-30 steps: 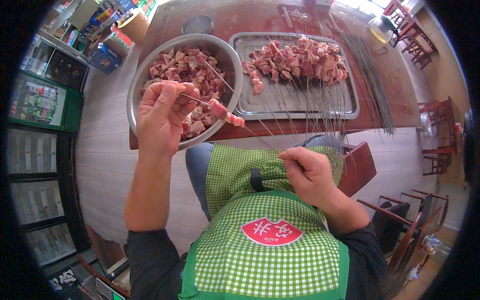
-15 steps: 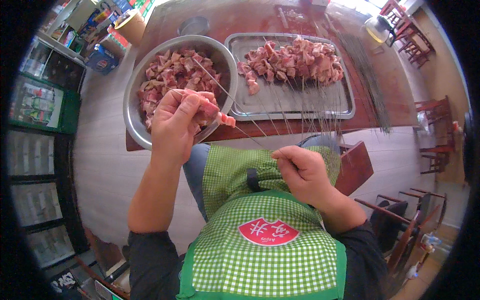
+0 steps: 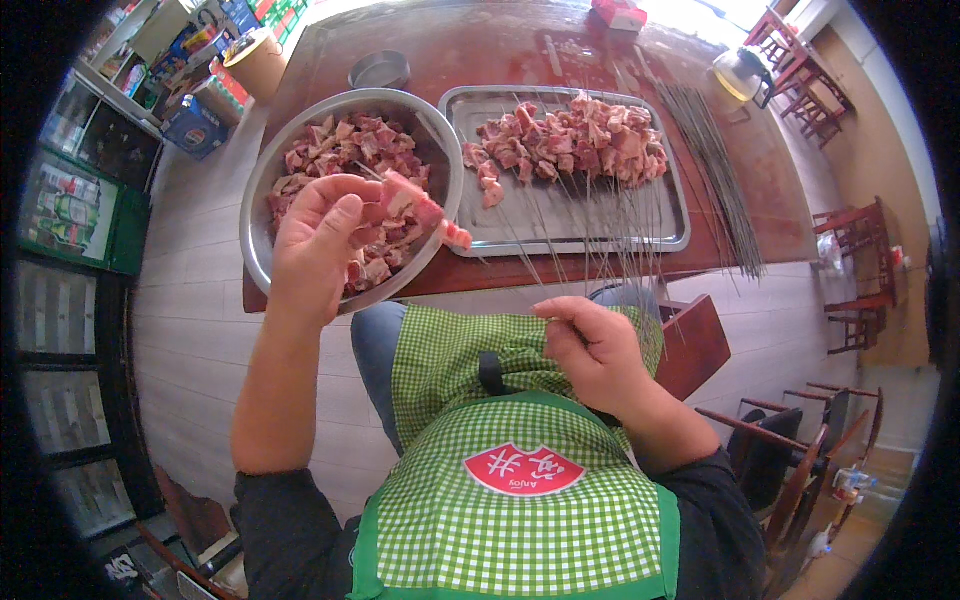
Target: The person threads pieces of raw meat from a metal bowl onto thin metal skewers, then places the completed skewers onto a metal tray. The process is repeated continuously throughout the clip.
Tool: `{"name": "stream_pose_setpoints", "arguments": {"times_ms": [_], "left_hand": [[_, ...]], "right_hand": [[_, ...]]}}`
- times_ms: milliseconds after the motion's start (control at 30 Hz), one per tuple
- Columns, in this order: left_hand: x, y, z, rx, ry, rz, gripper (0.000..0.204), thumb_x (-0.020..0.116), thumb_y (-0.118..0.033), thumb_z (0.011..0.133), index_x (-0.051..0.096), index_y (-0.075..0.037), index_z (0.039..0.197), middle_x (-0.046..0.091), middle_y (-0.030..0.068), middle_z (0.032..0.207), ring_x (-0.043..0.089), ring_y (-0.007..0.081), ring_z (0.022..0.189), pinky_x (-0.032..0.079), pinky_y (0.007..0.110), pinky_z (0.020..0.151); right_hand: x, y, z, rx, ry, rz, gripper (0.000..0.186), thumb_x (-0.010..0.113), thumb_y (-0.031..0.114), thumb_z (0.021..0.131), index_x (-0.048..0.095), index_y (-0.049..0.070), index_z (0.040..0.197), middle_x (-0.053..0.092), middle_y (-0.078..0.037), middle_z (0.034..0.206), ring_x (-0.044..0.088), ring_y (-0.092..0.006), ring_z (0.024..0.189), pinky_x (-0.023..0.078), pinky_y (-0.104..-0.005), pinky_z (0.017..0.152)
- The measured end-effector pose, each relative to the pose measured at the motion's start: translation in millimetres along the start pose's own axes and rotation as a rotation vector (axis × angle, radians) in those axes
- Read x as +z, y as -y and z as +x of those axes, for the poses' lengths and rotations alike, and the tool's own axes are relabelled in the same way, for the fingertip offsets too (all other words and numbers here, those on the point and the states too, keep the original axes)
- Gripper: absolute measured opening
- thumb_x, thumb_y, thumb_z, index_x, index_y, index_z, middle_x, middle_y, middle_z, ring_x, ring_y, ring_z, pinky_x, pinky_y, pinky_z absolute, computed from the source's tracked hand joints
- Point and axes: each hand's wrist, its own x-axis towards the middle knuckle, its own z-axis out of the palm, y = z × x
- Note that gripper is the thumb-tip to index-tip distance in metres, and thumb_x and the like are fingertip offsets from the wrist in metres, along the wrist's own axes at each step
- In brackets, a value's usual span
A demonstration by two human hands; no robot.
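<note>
My right hand (image 3: 592, 350) pinches the handle end of a thin metal skewer in front of the green checked apron. Chunks of raw meat (image 3: 412, 208) sit toward the skewer's far end, over the rim of a steel bowl (image 3: 254, 235); its tip pokes out past them. Beside these chunks is my left hand (image 3: 325, 235), its fingers loosely curled and its thumb apart from the meat; the fingertips are partly hidden. Cut raw meat (image 3: 350, 145) fills much of the bowl. To its right, a metal tray (image 3: 590, 225) bears several loaded meat skewers (image 3: 570, 140), their bare ends reaching toward me.
A bundle of bare metal skewers (image 3: 715, 180) lies right of the tray on the red-brown table (image 3: 480, 45). Behind the bowl stands a small round metal dish (image 3: 379, 70). A glass pot (image 3: 740, 76) is at the far right, and a red box (image 3: 620, 14) at the back.
My left hand has loosened from the meat chunks and drawn slightly left, leaving more of them visible. My right hand keeps its pinch on the skewer. The whole view has shifted a little.
</note>
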Motion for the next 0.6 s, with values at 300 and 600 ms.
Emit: {"name": "stream_pose_setpoints", "arguments": {"times_ms": [300,600], "left_hand": [[-28.5,-6.0,1.6,0.009,-0.102,0.013,0.02,0.058,-0.014,0.102,0.059,-0.005,0.12,0.067,0.01,0.118,0.065,0.0168,0.104,0.051,0.032,0.093],[-56.3,-23.3,5.4,0.084,-0.181,0.129,0.019,0.056,-0.012,0.102,0.061,-0.005,0.119,0.067,0.0067,0.113,0.064,0.0134,0.099,0.052,0.028,0.088]], "right_hand": [[-23.0,-8.7,38.7,0.2,-0.168,0.154,0.029,0.053,0.009,0.101,0.064,-0.001,0.127,0.067,-0.003,0.091,0.056,-0.0065,0.07,0.045,-0.0212,0.063],[-77.7,-4.3,16.6,-0.113,-0.418,-0.328,0.024,0.06,0.011,0.096,0.072,0.0,0.115,0.064,-0.007,0.087,0.053,-0.0129,0.072,0.043,-0.0268,0.066]]}}
